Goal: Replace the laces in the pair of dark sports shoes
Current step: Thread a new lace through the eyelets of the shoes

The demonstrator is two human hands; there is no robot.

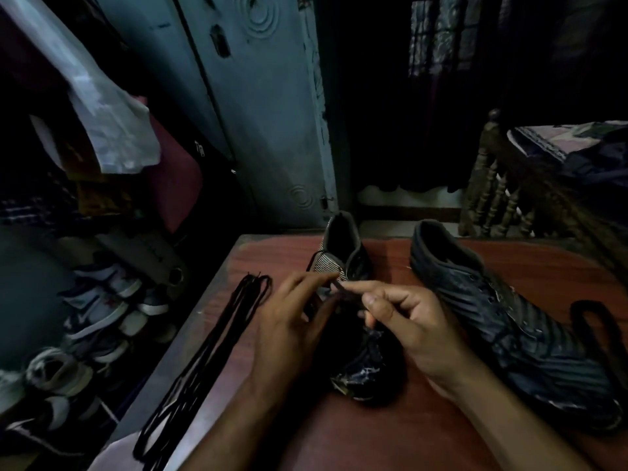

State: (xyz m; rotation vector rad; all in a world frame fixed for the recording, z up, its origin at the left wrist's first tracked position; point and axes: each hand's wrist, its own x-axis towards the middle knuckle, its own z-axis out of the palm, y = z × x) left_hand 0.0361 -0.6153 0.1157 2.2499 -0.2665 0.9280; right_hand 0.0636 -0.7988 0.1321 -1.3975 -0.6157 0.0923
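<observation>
Both hands work over the near shoe (353, 334) at the counter's (390, 436) middle: the right hand (418, 328) pinches a lace tip (339, 287), while the left hand (292, 324) hovers beside it with fingers loosely spread. The 2nd shoe (503, 321) lies toward the right edge, and a bundle of black laces (204, 358) runs along the left edge.

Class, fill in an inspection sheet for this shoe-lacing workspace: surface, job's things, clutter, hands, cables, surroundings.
Surface: reddish-brown table.
Job's things: left shoe under the hands; right shoe lying beside it; lace bundle near the table's left edge; looped lace by the right shoe.
Clutter: nothing seen.
Hands: right hand pinches a lace tip; left hand over the left shoe, fingers relaxed.
Cables: nothing seen.
Surroundings: shoe rack left, metal door behind, wooden railing right; dim light.
</observation>
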